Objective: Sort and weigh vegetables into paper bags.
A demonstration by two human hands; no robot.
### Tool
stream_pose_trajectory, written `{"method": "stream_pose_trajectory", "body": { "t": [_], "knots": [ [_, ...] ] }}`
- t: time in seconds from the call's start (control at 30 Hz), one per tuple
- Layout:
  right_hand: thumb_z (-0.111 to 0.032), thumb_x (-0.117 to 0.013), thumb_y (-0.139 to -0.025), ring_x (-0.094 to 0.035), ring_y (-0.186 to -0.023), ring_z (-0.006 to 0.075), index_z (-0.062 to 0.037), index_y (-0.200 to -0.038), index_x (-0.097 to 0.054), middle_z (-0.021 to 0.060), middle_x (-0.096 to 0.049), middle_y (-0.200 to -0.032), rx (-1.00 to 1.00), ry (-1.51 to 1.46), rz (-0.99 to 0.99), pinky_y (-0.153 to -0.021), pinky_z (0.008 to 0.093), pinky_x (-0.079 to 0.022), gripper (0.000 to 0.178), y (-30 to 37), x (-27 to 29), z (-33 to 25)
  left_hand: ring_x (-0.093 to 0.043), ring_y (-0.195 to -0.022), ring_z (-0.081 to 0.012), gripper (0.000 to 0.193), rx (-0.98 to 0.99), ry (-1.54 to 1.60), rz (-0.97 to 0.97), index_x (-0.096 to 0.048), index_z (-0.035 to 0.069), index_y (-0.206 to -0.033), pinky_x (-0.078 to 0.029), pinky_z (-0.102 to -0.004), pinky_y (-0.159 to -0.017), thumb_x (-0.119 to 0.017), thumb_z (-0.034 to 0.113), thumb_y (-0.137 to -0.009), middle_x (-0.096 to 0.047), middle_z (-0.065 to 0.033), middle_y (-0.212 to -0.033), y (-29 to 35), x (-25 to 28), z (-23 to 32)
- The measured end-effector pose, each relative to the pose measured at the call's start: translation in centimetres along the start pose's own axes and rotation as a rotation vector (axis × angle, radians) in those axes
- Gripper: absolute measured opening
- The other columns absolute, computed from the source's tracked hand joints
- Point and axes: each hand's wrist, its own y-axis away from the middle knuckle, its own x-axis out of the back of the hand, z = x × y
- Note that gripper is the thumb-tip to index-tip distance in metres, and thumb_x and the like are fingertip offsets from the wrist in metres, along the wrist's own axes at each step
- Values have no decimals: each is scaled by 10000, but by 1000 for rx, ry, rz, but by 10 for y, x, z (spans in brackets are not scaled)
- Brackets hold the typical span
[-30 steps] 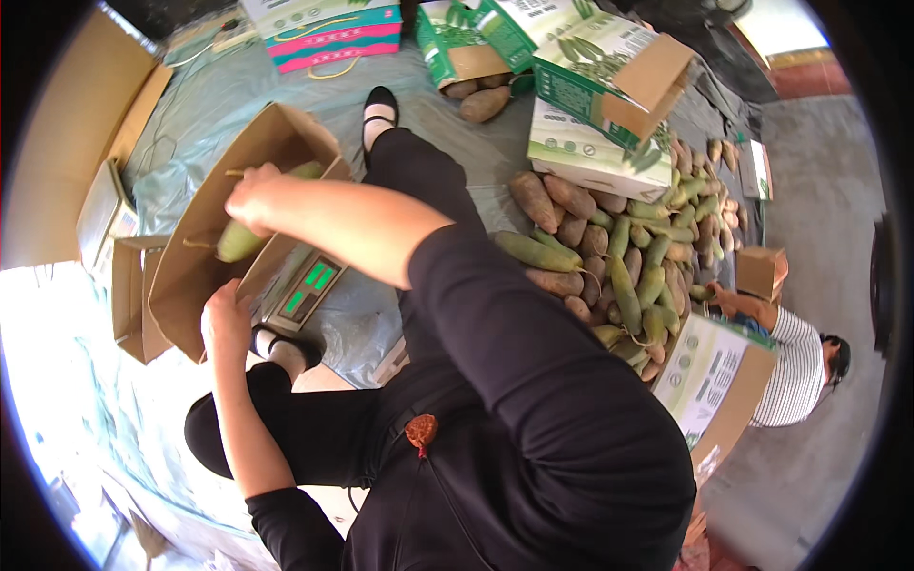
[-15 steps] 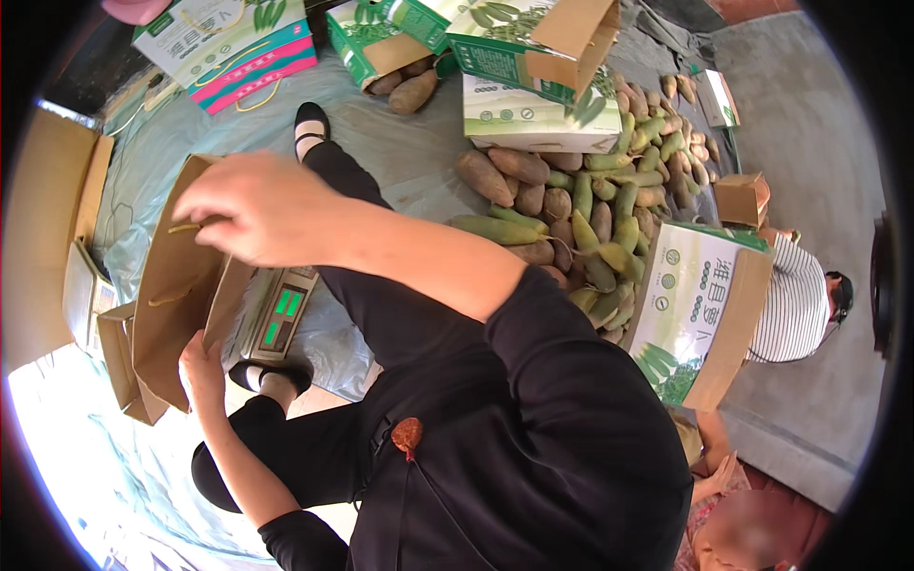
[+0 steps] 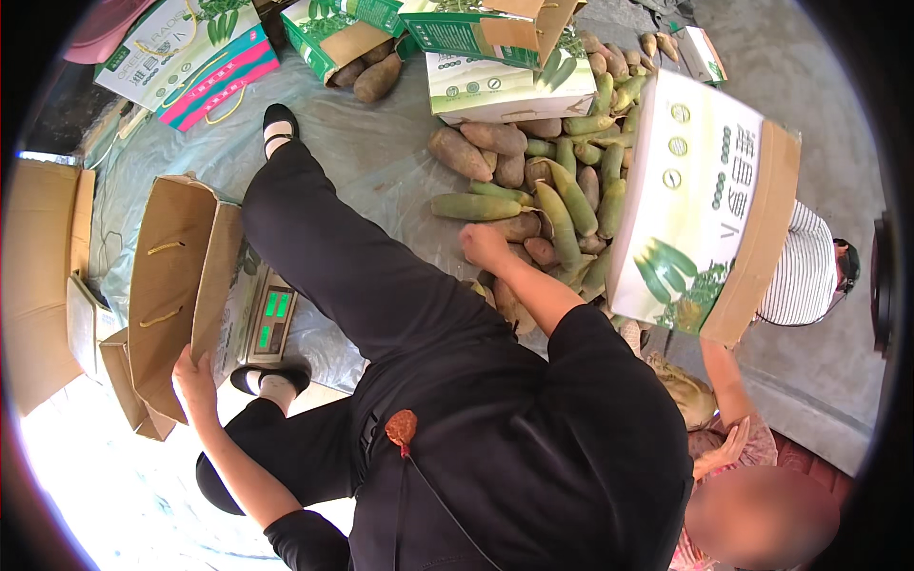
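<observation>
My left hand (image 3: 193, 383) is closed on the near edge of an open cardboard box (image 3: 178, 252) with yellow cord handles. The box stands against a scale (image 3: 269, 319) with a lit green display; whether it rests on the scale I cannot tell. My right hand (image 3: 487, 247) is at the near left edge of a heap of long green radishes (image 3: 568, 198) and brown sweet potatoes (image 3: 460, 154). Its fingers are curled downward, and what they hold, if anything, is hidden.
A co-worker's arm (image 3: 728, 381) reaches to a white-and-green carton (image 3: 690, 200) beside the heap. Another person in a striped shirt (image 3: 798, 266) is beyond it. More cartons (image 3: 514, 90) stand at the back, with a pink-and-teal box (image 3: 214, 86) far left. Plastic sheeting (image 3: 381, 143) covers the floor.
My right hand has swung from above the open box across to the heap on the right. My left hand stays on the box edge. The white-and-green carton is raised and shifted over the heap.
</observation>
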Motion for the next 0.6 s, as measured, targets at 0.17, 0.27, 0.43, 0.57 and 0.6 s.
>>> {"method": "stream_pose_trajectory", "body": {
  "t": [0.17, 0.27, 0.43, 0.57, 0.6],
  "knots": [
    [-109, -510, -785, -628, -896, 367, -82, -892, -688, 188, -666, -906, -177, 17, -109, -795, 442, -498, 210, 10, -13, 6, -609, -818, -407, 188, 15, 5, 26, -604, -41, -975, -465, -416, -736, -571, 39, -809, -623, -248, -840, 1, 1, 4],
    [-130, -508, -786, -635, -894, 356, -75, -872, -692, 186, -669, -902, -221, 41, -111, -805, 436, -500, 211, 9, -16, 5, -608, -820, -403, 192, 20, 5, 15, -604, -37, -980, -465, -415, -738, -567, 40, -809, -623, -244, -845, 1, 0, 0],
    [-129, -577, -759, -645, -897, 331, -89, -889, -694, 169, -678, -916, -203, 12, -50, -817, 398, -507, 179, 6, -5, 23, -609, -819, -398, 198, 24, -11, -15, -607, -34, -986, -464, -417, -738, -568, 45, -808, -623, -242, -844, -2, 0, 8],
    [-154, -635, -747, -646, -899, 325, -80, -879, -688, 162, -679, -909, -286, 50, -126, -814, 385, -509, 161, 8, 15, 27, -609, -827, -402, 180, 39, -43, -7, -600, -39, -969, -463, -423, -740, -567, 53, -818, -626, -243, -848, 2, 2, 1],
    [-179, -658, -746, -648, -892, 321, -77, -892, -682, 157, -680, -901, -338, 4, 18, -808, 384, -510, 180, 8, 11, 41, -609, -827, -402, 180, 41, -44, -11, -600, -39, -969, -463, -423, -740, -567, 53, -818, -626, -243, -848, 4, 4, 2]
  ]
}}
